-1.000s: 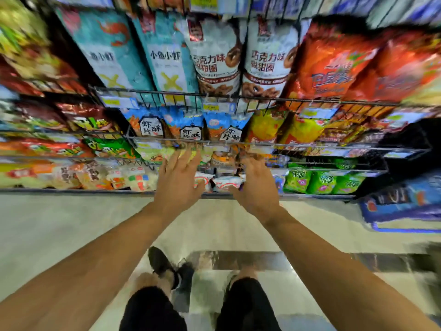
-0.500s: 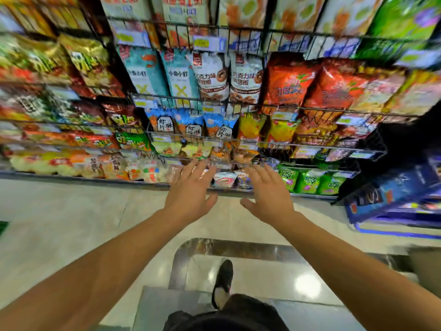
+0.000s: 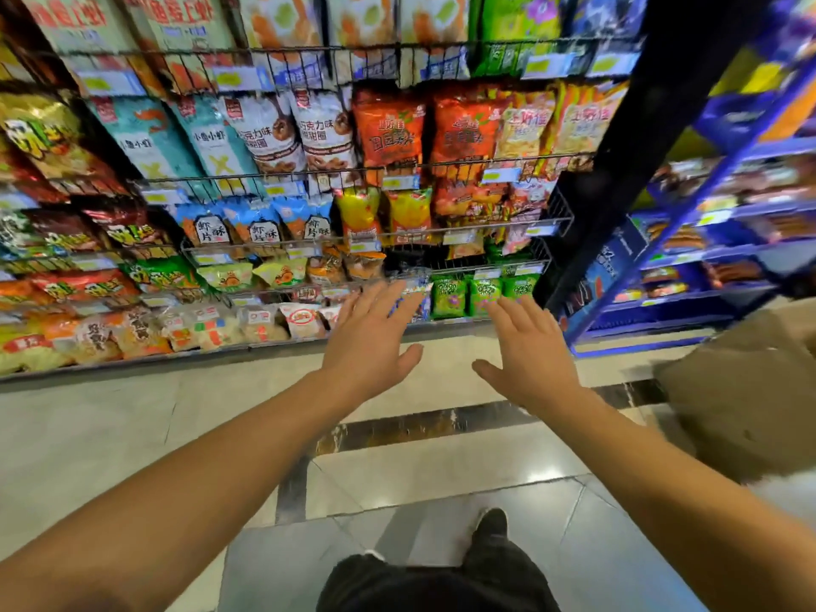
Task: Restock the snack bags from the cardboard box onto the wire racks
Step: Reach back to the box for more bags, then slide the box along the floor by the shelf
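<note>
1. Both grips are released: the left hand (image 3: 368,346) and right hand (image 3: 530,353) are stretched out flat, fingers straight, holding nothing.
2. The cardboard box (image 3: 746,390) sits on the floor, right of the right hand; its contents are not visible.
3. Snack bags (image 3: 448,298) fill the wire racks (image 3: 366,247).
4. Judging by those, bags are light, puffy, slippery and crushable; pinch the top seam, don't squeeze.

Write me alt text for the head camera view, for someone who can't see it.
Two empty, open hands, left hand and right hand, reach toward wire racks packed with snack bags. A cardboard box sits at the right edge on the tiled floor, beside blue shelving.
</note>
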